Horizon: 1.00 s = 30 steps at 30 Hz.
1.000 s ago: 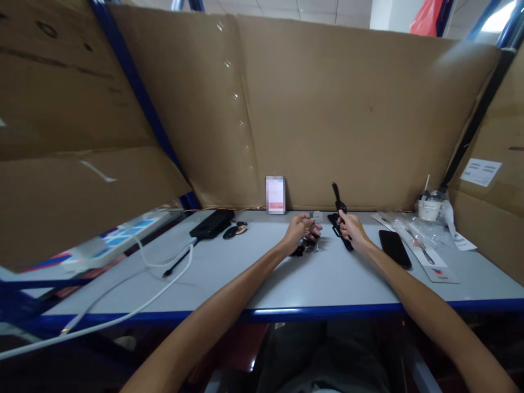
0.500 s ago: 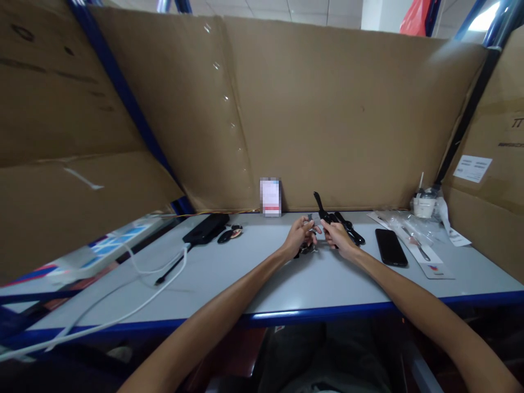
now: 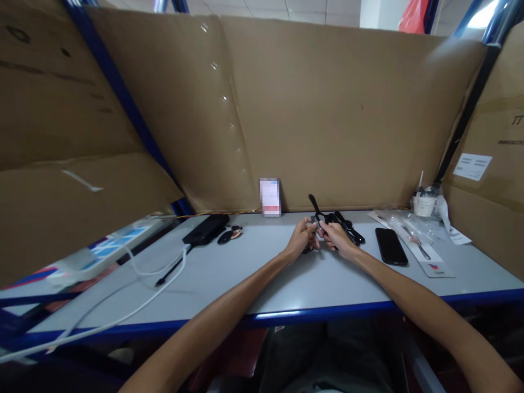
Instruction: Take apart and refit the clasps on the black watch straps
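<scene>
Right hand (image 3: pixel 338 238) is gripping a strap (image 3: pixel 314 203) near the table's (image 3: pixel 229 284) far edge; its long axis is slanting up and leftward from those fingers. Left hand (image 3: pixel 301 239) is sitting, fingers bent, just beside the lower end; its grasp is remaining unclear.
</scene>
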Each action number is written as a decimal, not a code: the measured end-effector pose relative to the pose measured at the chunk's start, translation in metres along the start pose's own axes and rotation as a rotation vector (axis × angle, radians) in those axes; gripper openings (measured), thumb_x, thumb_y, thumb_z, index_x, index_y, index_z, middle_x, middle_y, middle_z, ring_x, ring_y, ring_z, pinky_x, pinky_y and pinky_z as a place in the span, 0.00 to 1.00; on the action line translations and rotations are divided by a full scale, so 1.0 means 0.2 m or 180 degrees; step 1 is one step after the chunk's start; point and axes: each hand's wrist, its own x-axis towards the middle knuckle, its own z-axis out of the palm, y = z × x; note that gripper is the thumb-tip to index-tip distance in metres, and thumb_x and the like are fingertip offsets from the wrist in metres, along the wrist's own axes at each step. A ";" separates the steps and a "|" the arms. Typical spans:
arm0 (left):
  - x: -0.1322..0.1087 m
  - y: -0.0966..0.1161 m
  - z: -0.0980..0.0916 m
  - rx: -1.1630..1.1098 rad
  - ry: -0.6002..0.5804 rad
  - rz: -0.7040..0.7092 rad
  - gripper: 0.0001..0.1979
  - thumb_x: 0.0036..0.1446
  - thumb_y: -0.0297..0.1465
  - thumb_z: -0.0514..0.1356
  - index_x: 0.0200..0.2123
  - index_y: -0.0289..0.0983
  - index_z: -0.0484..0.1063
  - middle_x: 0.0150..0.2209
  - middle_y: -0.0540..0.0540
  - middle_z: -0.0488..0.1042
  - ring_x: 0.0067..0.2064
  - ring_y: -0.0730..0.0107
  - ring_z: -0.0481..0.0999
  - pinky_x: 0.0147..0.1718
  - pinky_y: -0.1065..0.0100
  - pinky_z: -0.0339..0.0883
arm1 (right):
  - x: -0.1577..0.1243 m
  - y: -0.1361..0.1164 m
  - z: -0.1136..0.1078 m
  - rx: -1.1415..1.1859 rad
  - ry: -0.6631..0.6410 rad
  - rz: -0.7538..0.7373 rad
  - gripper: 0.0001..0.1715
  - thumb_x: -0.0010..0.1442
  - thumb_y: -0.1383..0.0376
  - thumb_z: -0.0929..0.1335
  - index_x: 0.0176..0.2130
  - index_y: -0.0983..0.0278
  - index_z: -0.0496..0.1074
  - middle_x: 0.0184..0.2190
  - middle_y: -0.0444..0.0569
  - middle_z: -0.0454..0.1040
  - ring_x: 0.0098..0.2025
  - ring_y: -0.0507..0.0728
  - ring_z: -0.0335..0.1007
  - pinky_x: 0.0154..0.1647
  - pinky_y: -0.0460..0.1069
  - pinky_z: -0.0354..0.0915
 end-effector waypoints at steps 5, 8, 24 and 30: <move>-0.01 0.00 0.01 0.0145 -0.0050 0.0063 0.24 0.54 0.51 0.63 0.39 0.39 0.62 0.26 0.53 0.72 0.18 0.74 0.72 0.13 0.76 0.55 | 0.01 0.00 -0.01 -0.0048 0.0161 -0.0010 0.26 0.64 0.46 0.67 0.27 0.62 0.61 0.13 0.34 0.55 0.11 0.45 0.44 0.11 0.42 0.42; 0.00 0.01 0.00 0.0262 0.0146 0.0114 0.23 0.53 0.50 0.65 0.32 0.37 0.64 0.20 0.57 0.64 0.16 0.80 0.64 0.13 0.78 0.51 | 0.01 -0.01 -0.02 -0.0012 0.0161 -0.0008 0.23 0.65 0.49 0.66 0.29 0.62 0.61 0.13 0.34 0.55 0.12 0.45 0.43 0.11 0.42 0.42; 0.02 0.04 -0.06 0.0329 -0.0070 0.0047 0.20 0.52 0.46 0.67 0.29 0.37 0.64 0.22 0.51 0.72 0.18 0.76 0.69 0.15 0.76 0.56 | 0.01 -0.03 -0.04 -0.0331 0.0120 -0.0140 0.25 0.68 0.47 0.62 0.29 0.63 0.64 0.12 0.34 0.53 0.11 0.46 0.42 0.10 0.43 0.42; 0.02 0.04 -0.06 0.0169 0.0054 0.0036 0.20 0.51 0.45 0.67 0.24 0.36 0.65 0.20 0.51 0.69 0.17 0.79 0.64 0.15 0.75 0.56 | 0.02 -0.02 -0.04 -0.0317 0.0030 -0.0181 0.30 0.66 0.41 0.61 0.29 0.62 0.63 0.13 0.34 0.53 0.12 0.46 0.42 0.11 0.43 0.42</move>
